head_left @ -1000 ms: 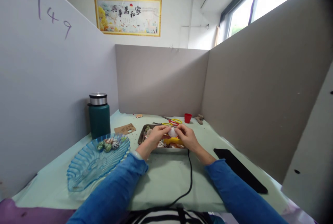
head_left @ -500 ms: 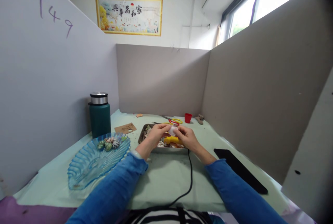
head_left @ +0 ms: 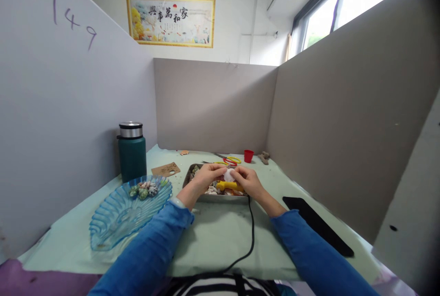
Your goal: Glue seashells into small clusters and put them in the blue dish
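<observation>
Between my two hands, above the metal tray (head_left: pixel 220 199), is a thin whitish piece (head_left: pixel 229 175) that looks like a shell. My left hand (head_left: pixel 207 177) pinches its left edge with closed fingertips. On the opposite edge my right hand (head_left: pixel 250 181) grips it in the same way. Just below lies a yellow tool (head_left: pixel 228 186), which looks like a glue gun, resting in the tray among shells (head_left: pixel 212 190). A black cord (head_left: pixel 253 227) runs from the tray's front right toward the table's near edge. My hands hide part of the tray's contents.
To the left are a blue fluted glass dish (head_left: pixel 120 216) with several small shells (head_left: pixel 143 190), a green bottle (head_left: pixel 132 158) and a brown card (head_left: pixel 166 169). Scissors (head_left: pixel 233 160) and a red cup (head_left: pixel 248 156) stand behind the tray. A black flat slab (head_left: pixel 318 225) lies right. Partitions surround the table.
The whitish piece has shifted and turned very slightly between my fingers, and my left hand and forearm have moved a little. Everything else stays in place.
</observation>
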Available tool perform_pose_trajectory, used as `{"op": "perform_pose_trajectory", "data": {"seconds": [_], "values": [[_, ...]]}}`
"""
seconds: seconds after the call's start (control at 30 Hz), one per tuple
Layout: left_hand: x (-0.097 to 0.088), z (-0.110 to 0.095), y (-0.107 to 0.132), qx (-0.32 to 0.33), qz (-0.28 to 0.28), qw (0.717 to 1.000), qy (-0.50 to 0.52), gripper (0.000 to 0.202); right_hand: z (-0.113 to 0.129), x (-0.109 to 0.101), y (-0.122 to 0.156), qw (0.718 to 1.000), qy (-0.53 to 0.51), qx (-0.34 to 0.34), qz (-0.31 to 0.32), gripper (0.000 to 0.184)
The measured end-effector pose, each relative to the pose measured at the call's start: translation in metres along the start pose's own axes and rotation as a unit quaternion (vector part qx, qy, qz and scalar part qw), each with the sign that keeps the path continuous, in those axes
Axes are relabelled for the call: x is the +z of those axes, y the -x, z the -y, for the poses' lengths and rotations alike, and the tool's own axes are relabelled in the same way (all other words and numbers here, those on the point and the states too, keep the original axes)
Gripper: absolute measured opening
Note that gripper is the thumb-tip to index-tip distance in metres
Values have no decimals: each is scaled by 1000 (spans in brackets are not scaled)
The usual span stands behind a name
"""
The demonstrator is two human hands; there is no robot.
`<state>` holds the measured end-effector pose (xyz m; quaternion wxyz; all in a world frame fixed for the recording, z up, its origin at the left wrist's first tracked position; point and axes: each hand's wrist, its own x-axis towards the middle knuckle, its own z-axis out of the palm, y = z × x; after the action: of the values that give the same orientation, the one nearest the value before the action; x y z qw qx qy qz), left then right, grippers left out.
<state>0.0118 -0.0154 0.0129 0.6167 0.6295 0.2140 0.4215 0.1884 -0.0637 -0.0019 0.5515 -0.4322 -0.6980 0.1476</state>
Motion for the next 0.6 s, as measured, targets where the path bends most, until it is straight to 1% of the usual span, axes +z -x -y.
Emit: {"op": "perform_pose_trajectory", "data": {"seconds": [0.23,0.37,0.47,0.6], "values": [[-3,1,-1,-6,14,1000,-18,41,-1,-2,0,1000,3,16,20,40],[-1,1,-1,-10,5,1000,-17,44,-1,-1,-2,1000,-15,21,13,40],[3,-1,1,-1,-4,1000,0,49,-2,-1,-3,998,-47,31,5,41],[5,-2,2,-6,2,1000,-13,50,-6,-1,-4,996,-75,45,-10,44]]}}
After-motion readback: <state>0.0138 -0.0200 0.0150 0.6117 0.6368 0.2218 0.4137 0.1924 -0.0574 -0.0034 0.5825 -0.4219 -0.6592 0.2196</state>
